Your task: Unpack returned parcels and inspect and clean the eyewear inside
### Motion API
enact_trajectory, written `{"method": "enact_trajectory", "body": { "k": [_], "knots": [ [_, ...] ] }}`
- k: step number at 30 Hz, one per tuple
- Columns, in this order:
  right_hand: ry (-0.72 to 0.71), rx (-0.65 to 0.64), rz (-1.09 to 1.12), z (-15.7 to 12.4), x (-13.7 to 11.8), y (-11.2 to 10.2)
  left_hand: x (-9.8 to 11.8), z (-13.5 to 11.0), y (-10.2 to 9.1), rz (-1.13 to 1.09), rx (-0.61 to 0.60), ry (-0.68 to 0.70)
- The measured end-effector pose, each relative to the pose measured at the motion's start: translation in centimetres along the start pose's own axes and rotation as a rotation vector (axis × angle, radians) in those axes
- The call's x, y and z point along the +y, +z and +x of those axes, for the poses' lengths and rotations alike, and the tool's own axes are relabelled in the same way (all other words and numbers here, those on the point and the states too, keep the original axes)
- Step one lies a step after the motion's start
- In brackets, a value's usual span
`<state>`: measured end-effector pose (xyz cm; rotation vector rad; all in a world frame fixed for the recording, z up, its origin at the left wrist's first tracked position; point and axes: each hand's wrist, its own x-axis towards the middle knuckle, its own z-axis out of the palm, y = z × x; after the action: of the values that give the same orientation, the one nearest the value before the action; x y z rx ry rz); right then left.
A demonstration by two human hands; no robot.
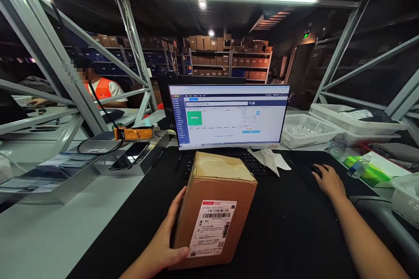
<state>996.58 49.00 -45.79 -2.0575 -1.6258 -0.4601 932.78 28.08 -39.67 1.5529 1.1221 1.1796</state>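
Nearest: left hand [166, 240] clamped on the lower left of a cardboard box [218, 189], thumb on the front face by the label's [212, 229] lower corner, fingers along the side and out of sight. The box leans, taped top away from the holder, over the black mat [271, 226] on the surface [104, 202]; whether its base touches, I cannot tell. Handling, my estimate: stiff walls, light to moderate, since one hand steadies it; contents unknown, so fragility undetermined. Bare card should give fair grip; the tape [221, 168] and label are likely slicker. Top edges look creased, hence weaker. Best hold, I judge: low on opposite side walls, palms flat, label uncovered; one-sided hold risks a twist. Right hand [329, 183], well apart from the box, lies on the mat, fingers slightly parted and bent over something dark, possibly a mouse; cannot tell if they grip. Beyond the box: keyboard [242, 155], partly hidden, with crumpled paper [270, 160] on its right end; then the lit monitor [225, 133]. Farthest: shelves [231, 53] of cartons.
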Motion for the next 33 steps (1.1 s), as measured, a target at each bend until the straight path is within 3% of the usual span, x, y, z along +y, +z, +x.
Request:
{"method": "enact_trajectory", "body": {
  "k": [14, 28, 33],
  "knots": [
    [0.028, 0.012, 0.007, 0.1, 0.1, 0.4, -0.6, -0.1, -0.5, 0.049, -0.085, 0.021],
    [-0.002, -0.009, 0.035, 0.2, 1.0, 1.1, 0.8, -0.1, -0.2, 0.024, -0.106, 0.061],
    [0.016, 0.038, 0.007, -0.1, -1.1, -0.8, 1.0, 0.0, 0.0, -0.013, -0.097, 0.066]
  ]
}}
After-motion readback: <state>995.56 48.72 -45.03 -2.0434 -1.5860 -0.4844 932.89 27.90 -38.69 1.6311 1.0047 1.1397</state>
